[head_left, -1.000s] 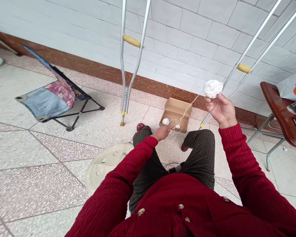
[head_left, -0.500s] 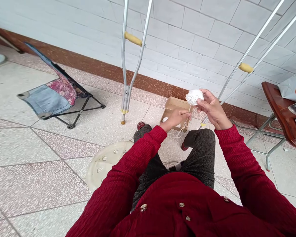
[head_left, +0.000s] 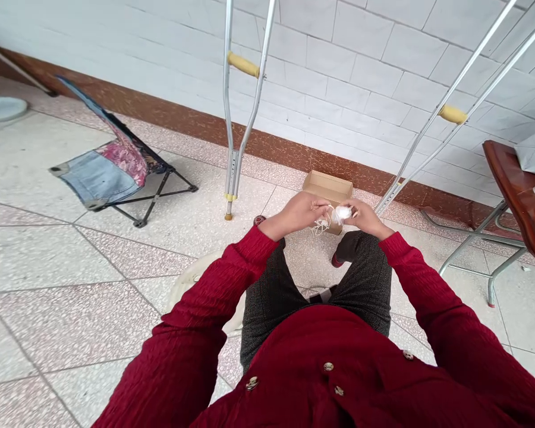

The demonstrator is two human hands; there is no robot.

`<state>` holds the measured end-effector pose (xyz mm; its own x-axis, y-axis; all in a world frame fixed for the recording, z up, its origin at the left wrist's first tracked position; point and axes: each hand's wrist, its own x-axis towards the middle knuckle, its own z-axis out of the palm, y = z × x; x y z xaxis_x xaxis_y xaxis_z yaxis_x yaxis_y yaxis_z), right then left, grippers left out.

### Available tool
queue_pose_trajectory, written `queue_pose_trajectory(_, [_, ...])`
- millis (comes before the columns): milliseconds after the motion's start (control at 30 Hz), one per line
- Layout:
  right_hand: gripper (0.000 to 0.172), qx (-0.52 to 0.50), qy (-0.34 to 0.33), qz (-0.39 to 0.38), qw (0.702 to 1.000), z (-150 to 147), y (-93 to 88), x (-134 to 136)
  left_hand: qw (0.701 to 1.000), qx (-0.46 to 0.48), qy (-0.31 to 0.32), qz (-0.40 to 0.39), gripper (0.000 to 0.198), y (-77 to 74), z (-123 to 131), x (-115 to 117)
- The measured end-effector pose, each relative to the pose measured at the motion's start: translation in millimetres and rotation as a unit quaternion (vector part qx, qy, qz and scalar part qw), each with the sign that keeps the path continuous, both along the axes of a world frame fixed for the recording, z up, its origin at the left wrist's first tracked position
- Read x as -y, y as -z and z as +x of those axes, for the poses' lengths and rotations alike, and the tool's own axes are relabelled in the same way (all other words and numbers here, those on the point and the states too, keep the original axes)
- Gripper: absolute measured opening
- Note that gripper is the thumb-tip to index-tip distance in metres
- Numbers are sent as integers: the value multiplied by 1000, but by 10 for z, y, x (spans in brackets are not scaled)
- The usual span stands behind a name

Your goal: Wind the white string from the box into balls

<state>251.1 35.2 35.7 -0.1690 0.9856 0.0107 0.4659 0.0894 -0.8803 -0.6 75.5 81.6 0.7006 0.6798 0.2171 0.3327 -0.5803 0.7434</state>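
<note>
This looks like a plain room or covered porch of a home, not a workplace. The speckled terrazzo floor point(head_left: 93, 321) meets a white-tiled wall point(head_left: 361, 65) with a brown skirting point(head_left: 182, 122). Two metal crutches point(head_left: 234, 160) point(head_left: 428, 148) lean against the tiles. A fabric folding chair point(head_left: 111, 172) and an open cardboard box point(head_left: 327, 185) sit on the floor. A wooden desk point(head_left: 517, 202) on thin steel legs stands at the right.

Bright, soft daylight throughout, from no single source, leaving only faint shadows under the folding chair point(head_left: 116, 172) and the table point(head_left: 517, 196) on the pale floor point(head_left: 71, 249). No harsh glare, just a mild sheen on the white wall point(head_left: 361, 65) and the metal crutch point(head_left: 233, 169). Sharp mid-frame, slightly soft around the left hand point(head_left: 301, 211) and right hand point(head_left: 365, 217), with strong bowing of straight lines toward the edges.
</note>
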Motion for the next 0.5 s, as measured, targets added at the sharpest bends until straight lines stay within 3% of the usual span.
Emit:
queue_pose_trajectory(67, [46, -101, -99, -118, 983, -64, -44, 131, 999, -2, -28, 45, 25, 68, -3, -127])
queue_pose_trajectory(133, [52, -209, -131, -183, 952, -94, -137, 229, 997, -10, -34, 67, 23, 195, 18, -195])
queue_pose_trajectory(267, [55, -346, -57, -174, 920, -119, -310, 309, 1000, -7, -5, 30, 28, 467, 116, -134])
queue_pose_trajectory(500, [46, -378, 15, -138, 915, -173, -528, 258, 998, 47, 0, -40, 35, 671, 112, -42])
